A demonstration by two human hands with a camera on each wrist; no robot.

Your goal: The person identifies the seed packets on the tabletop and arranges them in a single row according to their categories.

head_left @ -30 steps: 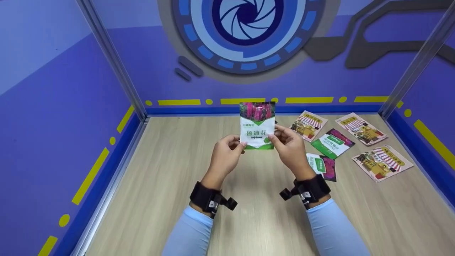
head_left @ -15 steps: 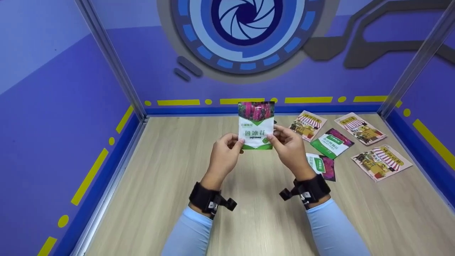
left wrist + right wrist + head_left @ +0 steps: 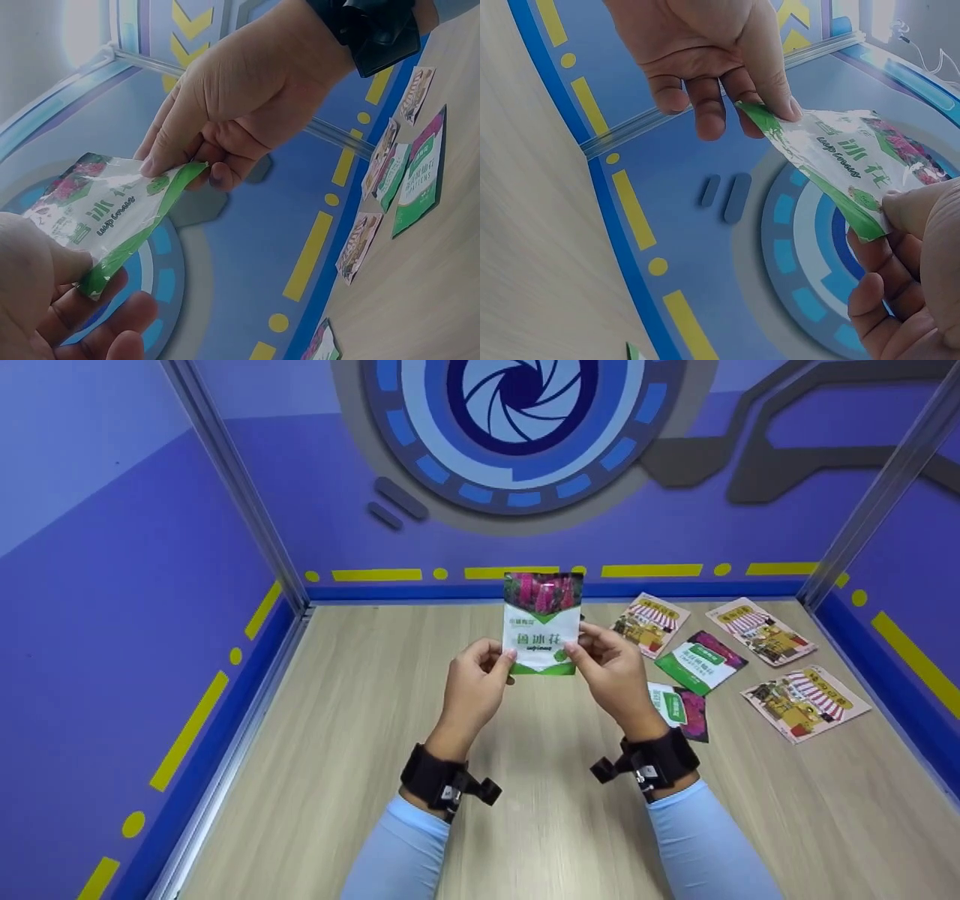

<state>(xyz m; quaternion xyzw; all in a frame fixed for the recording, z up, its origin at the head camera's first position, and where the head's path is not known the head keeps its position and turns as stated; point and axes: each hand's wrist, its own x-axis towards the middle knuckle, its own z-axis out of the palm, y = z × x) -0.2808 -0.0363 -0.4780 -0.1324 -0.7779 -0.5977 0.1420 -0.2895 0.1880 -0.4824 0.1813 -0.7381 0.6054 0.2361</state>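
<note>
Both hands hold up a seed packet (image 3: 541,622), white and green with a picture of pink flower spikes at its top. My left hand (image 3: 476,686) pinches its lower left edge between thumb and fingers. On the opposite edge, my right hand (image 3: 611,675) pinches it the same way. The packet stands roughly upright above the table, its printed front toward the head camera. In the left wrist view the packet (image 3: 105,202) looks slightly bent between the two thumbs. The right wrist view shows its green bottom strip (image 3: 817,184); the fingertips behind it are partly hidden.
Several packets lie on the table's right side: pink ones with striped awnings (image 3: 806,703), a green and white one (image 3: 701,663), and another (image 3: 690,712) partly behind my right hand. Blue-purple panels (image 3: 585,540) enclose the wooden table (image 3: 352,720) at the back and sides.
The held packet shifts very slightly and tilts a little between the hands. Both hands keep their pinch, and the packets on the table stay put.
</note>
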